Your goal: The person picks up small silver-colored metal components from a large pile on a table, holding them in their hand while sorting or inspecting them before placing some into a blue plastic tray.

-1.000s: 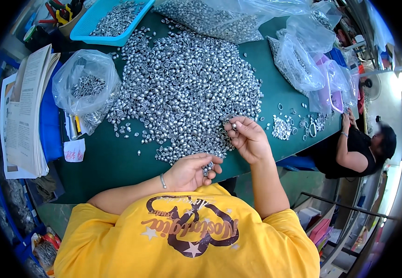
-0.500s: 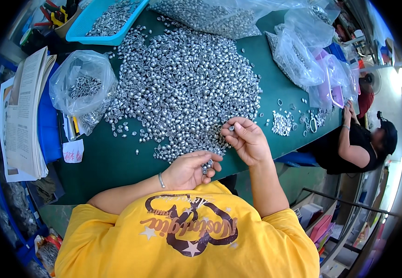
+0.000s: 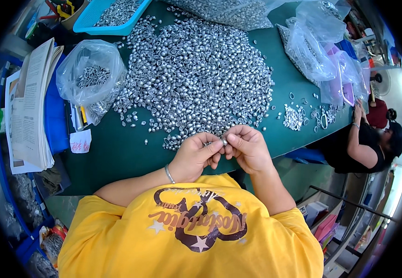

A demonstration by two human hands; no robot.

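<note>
Head view here, and the bit I'd love to see is mostly buried in fingers: the left hand [image 3: 192, 156] and right hand [image 3: 249, 149] meet tip to tip, both pinched narrow on a small silver piece [image 3: 224, 142], just off the worktop's [image 3: 103, 169] near edge. Only a shiny sliver shows, so I can't tell if it's one piece or two, and the curled fingers hide whether anything else sits in either palm. Right behind the hands is a big heap of silver pieces [image 3: 201, 74] (seriously, a ton of them), spreading toward the far edge, and the hands block a bit of its near side. At the far left corner there's a turquoise basket [image 3: 106, 31], cut off by the frame, and a large clear bag [image 3: 229, 14] along the far edge is cropped too. Another open plastic bag [image 3: 87, 88] stands near the left edge, by a stack of papers [image 3: 29, 102]. Toward the right end, a filled bag [image 3: 305, 51] crowds a purple tray [image 3: 348, 94], whose contents I can't make out under the plastic, with small loose parts [image 3: 293, 117] nearby. A co-worker [image 3: 363, 146] sits there, fingers partly lost beside the tray.
</note>
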